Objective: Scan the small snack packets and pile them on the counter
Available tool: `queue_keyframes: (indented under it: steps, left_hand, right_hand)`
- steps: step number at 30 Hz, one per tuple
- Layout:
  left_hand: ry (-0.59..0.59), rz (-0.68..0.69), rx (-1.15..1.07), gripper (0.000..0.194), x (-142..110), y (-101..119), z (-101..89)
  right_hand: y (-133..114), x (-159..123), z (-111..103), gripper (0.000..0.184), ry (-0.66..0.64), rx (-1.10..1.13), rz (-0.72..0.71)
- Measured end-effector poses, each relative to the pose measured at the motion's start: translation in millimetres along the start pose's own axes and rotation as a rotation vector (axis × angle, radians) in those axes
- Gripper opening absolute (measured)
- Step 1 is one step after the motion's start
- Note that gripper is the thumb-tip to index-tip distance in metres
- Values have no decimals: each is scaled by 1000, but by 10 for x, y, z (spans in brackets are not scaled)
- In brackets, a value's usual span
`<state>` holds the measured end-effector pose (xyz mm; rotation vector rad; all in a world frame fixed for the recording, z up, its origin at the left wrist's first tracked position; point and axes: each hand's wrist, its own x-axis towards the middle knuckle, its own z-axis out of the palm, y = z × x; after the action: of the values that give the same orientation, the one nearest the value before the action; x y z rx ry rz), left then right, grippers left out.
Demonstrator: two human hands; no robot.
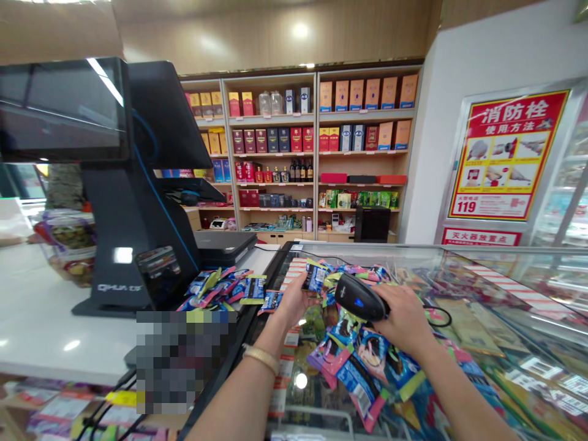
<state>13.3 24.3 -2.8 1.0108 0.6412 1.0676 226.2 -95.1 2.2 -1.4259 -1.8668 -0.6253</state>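
My left hand (296, 300) is closed on a small blue snack packet (315, 277) and holds it up, its printed face towards the scanner. In my right hand (407, 318) is a black handheld barcode scanner (361, 298), its head pointing left at that packet. Below and around the scanner, many more snack packets (361, 383) in blue, pink and green lie loose on the glass counter top (459, 275). A second heap of the same packets (220, 288) lies to the left of my left hand, by the foot of the till.
A dark till with two screens (147, 184) stands on the white counter (41, 306) at left. Behind it sit a flat black box (225, 245) and a clear jar (73, 245). Shelves of boxed goods (275, 141) line the back wall. The scanner's cable (443, 313) loops on the glass.
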Motion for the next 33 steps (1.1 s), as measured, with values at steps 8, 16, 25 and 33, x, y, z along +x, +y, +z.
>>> queue_keyframes:
  steps: [8,16,25,33]
  left_hand:
    - [389,439,614,29,25,174,-124]
    - [1080,470,1512,30,-75,356,-602]
    - [955,557,1477,41,-42,353,-450]
    - [42,518,1147,35,-185,-15,197]
  right_hand:
    - [38,-35,48,39,40,-31,2]
    - [122,-40,58,39,32,-47,-27]
    - [119,-34,29,35,69,-59,59]
    - [155,-14,17,33,144,-81,92]
